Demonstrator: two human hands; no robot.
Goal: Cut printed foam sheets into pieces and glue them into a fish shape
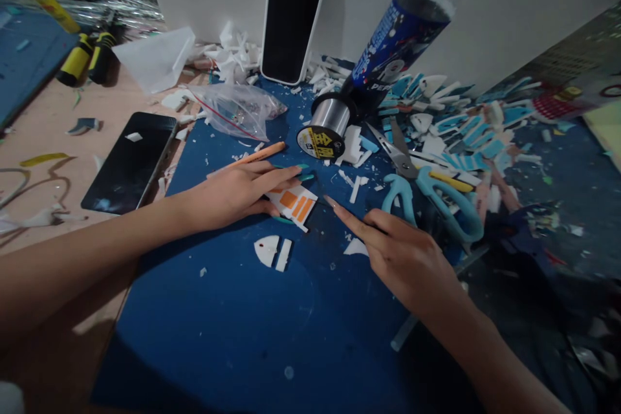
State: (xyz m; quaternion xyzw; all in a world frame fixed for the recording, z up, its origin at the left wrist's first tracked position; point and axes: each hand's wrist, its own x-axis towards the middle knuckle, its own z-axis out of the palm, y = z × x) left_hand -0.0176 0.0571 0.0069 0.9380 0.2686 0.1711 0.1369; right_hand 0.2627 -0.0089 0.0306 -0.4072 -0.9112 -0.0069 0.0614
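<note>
My left hand [242, 191] holds a flat white foam-like piece with orange stripes [298, 205] against the blue mat [233, 336], thumb at its lower edge and fingers along the upper one. Teal bits [305, 176] show by the fingertips. My right hand [398, 246] is closed around a thin craft knife [328, 200], its index finger stretched along it. The blade tip points at the striped piece's right edge; most of the knife is hidden by the hand. Below lie a rounded white piece with a small dark hole [266, 250] and a white strip [284, 255].
Behind my hands stand a wire spool [323, 132], a tilted cola bottle [398, 45] and an upright phone [295, 13]. Blue-handled scissors [400, 168] and heaped scraps [460, 129] lie right. A zip bag [237, 110], orange pen [262, 154] and flat phone [130, 165] lie left.
</note>
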